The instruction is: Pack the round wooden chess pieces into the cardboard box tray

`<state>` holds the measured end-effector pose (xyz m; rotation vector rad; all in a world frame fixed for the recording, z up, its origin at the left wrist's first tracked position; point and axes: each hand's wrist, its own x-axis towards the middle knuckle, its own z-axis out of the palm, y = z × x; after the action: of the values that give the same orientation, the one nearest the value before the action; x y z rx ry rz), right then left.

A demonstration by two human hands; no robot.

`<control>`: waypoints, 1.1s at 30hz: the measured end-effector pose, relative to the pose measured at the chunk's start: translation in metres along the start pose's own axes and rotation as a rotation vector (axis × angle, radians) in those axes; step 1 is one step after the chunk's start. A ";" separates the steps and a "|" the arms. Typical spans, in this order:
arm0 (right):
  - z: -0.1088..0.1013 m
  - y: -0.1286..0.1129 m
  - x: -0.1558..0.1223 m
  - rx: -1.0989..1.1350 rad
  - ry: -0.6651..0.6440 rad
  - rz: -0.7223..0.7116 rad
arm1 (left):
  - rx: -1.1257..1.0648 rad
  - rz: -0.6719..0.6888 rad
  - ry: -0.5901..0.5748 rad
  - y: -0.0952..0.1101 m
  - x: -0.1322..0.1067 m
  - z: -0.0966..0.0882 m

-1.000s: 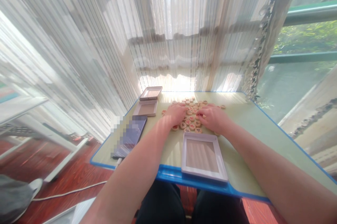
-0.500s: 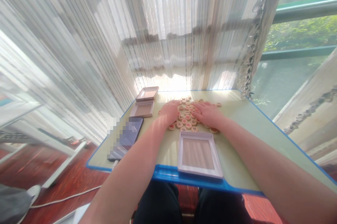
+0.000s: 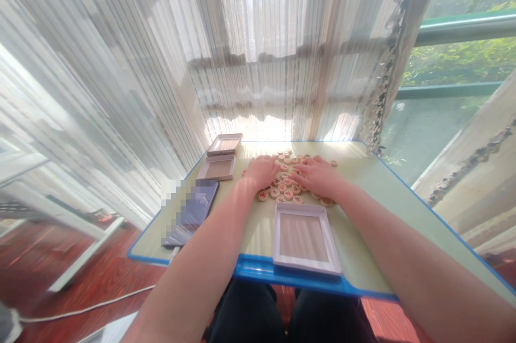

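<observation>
since both hands lie palm-down over opposite sides of the round wooden pieces (image 3: pixel 287 182), they seem placed to hem the cluster in. the left hand (image 3: pixel 264 170) and right hand (image 3: pixel 318 173) are unclenched, with 0 pieces visibly gripped. the pieces sit mid-table, just beyond 1 shallow tray (image 3: pixel 304 238), perhaps set close for easy reach.

Open tabletop (image 3: pixel 395 192) stretches right of the right hand (image 3: pixel 317 175), a stray xiangqi piece (image 3: pixel 334 163) near its far side; a narrower lane lies between the left forearm (image 3: pixel 209 241) and the shallow box (image 3: pixel 304 238), which blocks the near middle; a tablet-like device (image 3: pixel 200 203) and two shallow trays (image 3: pixel 217 169) crowd the left side
</observation>
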<state>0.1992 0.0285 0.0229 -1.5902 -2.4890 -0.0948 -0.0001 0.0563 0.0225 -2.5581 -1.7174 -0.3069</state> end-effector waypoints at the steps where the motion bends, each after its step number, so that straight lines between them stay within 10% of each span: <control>1: 0.001 0.001 0.000 0.003 -0.006 -0.003 | 0.015 -0.002 0.008 0.001 -0.001 -0.001; 33: 0.002 -0.002 -0.002 0.000 -0.041 0.049 | 0.104 0.058 -0.185 0.016 -0.004 -0.011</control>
<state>0.1974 0.0263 0.0208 -1.6683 -2.4782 -0.0565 0.0113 0.0445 0.0339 -2.6261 -1.6609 0.0223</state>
